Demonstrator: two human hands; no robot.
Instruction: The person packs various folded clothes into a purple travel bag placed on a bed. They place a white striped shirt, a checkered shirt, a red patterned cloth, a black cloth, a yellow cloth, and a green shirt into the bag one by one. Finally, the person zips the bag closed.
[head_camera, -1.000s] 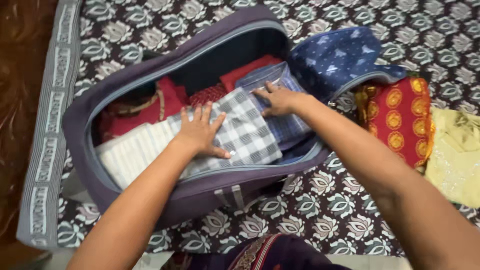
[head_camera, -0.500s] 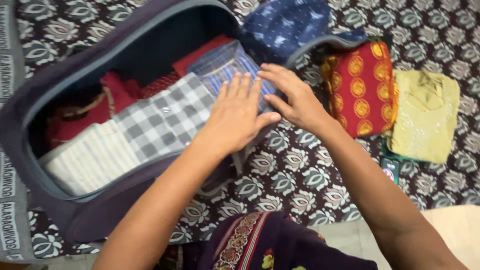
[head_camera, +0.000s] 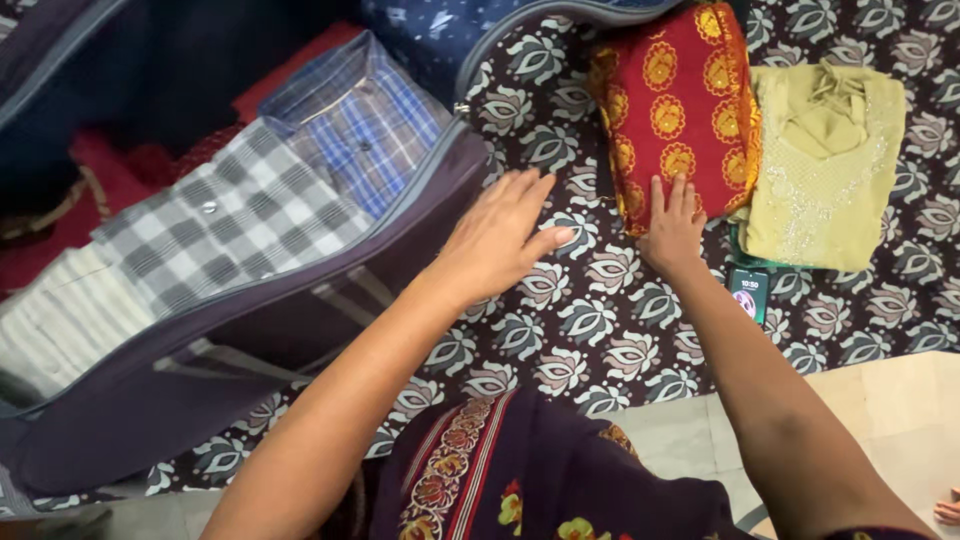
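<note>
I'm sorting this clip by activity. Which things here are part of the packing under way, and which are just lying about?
In use: bag, checked shirt, blue shirt, red folded cloth under the right hand, left hand, yellow-green garment.

Lying about: phone, patterned sheet.

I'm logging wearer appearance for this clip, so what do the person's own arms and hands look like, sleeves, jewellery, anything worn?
Both forearms are bare, with no sleeve in view. The left hand and right hand show no rings, bangles, watch or gloves. Nails look short and unpainted.

Suitcase (head_camera: 250, 330) cut off left; phone (head_camera: 748, 290) half-hidden.
</note>
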